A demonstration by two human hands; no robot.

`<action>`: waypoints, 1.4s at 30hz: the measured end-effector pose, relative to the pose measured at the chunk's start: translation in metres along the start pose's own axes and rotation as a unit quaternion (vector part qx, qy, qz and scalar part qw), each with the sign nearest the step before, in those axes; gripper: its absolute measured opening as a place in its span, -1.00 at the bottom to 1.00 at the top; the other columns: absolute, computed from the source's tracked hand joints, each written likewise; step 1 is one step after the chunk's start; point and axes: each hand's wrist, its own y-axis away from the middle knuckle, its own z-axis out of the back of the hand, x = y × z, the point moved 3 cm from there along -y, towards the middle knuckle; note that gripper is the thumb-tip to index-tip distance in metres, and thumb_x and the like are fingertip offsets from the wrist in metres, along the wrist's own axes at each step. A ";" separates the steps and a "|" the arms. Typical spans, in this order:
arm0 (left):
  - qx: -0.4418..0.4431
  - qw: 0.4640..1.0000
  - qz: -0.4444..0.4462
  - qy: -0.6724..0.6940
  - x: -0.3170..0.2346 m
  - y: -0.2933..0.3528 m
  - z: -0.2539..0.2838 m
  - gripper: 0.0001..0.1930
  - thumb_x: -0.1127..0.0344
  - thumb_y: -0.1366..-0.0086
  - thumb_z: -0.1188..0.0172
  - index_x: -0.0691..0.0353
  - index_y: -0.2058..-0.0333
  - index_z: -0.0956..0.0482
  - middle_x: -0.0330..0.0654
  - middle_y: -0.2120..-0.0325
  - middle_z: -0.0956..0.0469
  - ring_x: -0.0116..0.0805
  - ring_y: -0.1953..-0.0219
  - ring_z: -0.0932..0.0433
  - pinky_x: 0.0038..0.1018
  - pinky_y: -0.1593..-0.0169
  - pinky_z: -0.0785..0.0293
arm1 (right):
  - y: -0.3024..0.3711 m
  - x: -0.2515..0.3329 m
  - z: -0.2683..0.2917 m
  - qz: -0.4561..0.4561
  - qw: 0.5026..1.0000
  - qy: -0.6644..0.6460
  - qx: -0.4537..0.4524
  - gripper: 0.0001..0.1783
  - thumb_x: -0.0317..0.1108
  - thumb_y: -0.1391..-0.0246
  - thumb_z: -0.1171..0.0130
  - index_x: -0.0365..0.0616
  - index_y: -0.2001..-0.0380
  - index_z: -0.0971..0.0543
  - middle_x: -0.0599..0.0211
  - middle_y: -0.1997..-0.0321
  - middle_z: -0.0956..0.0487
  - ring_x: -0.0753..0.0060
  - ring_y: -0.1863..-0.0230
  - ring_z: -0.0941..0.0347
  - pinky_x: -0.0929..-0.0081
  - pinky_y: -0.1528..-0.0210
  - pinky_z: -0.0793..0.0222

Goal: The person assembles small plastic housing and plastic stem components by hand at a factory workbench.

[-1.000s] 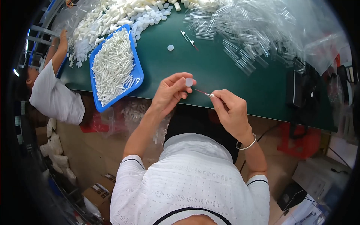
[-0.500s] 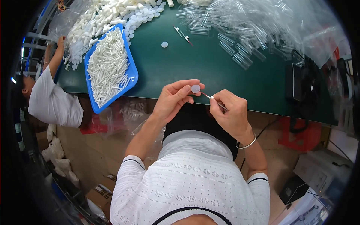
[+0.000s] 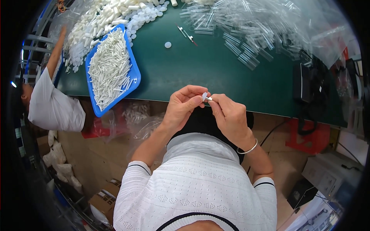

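Observation:
Over the table's near edge, my left hand pinches a small round translucent white disc between thumb and fingers. My right hand is closed on a thin rod with a white collar, which meets the disc. Most of the rod is hidden by my fingers. On the table beyond lie a loose disc and a pair of thin rods with white collars and reddish tips. A blue tray heaped with short white sticks stands to my left.
White cylinders and more discs are piled at the far left. Clear tubes and plastic bags cover the far right. A black device stands at right. At far left, another person reaches toward the table.
My hands have come together, and the rod's white collar is now at the disc. The disc has turned nearly edge-on. The other person's arm has shifted up.

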 end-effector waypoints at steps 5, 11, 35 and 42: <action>-0.011 0.996 -0.068 0.056 0.017 0.004 -0.003 -0.76 0.45 -0.25 -0.25 0.31 0.10 -0.53 -0.21 0.17 -0.54 -0.51 0.15 -0.50 -0.54 0.04 -0.45 | 0.005 -0.005 -0.011 0.016 1.000 0.000 -0.014 -0.93 -0.50 -0.10 -0.17 -0.21 0.34 -0.49 0.27 0.49 -0.51 0.28 0.56 -0.50 0.43 0.57 -0.37; -0.001 0.987 -0.158 -0.015 0.012 0.008 -0.007 -0.79 0.49 -0.22 -0.25 0.33 0.16 -0.54 -0.18 0.15 -0.46 -0.45 0.17 -0.45 -0.49 0.06 -0.43 | 0.009 -0.010 -0.022 0.062 0.995 -0.048 -0.061 -0.90 -0.54 -0.09 -0.17 -0.27 0.30 -0.51 0.31 0.50 -0.50 0.37 0.61 -0.44 0.49 0.59 -0.32; -0.210 0.592 -0.184 -0.756 -0.267 -0.125 0.153 -0.80 0.25 -0.11 -0.25 0.25 0.37 -0.65 -0.11 0.44 -0.65 -0.20 0.38 -0.63 -0.36 0.29 -0.49 | -0.001 -0.069 0.003 -0.313 0.839 -0.446 0.016 -0.86 -0.45 -0.20 -0.08 -0.27 0.22 -0.54 0.27 0.39 -0.59 0.66 0.44 -0.40 0.71 0.35 -0.30; -0.348 0.497 -0.129 -0.785 -0.213 -0.050 0.181 -0.74 0.15 -0.11 -0.32 0.21 0.34 -0.65 -0.03 0.47 -0.62 -0.04 0.36 -0.60 -0.20 0.27 -0.49 | -0.012 -0.060 -0.015 -0.304 0.825 -0.472 0.065 -0.85 -0.42 -0.20 -0.13 -0.27 0.21 -0.53 0.20 0.36 -0.64 0.66 0.42 -0.46 0.71 0.36 -0.37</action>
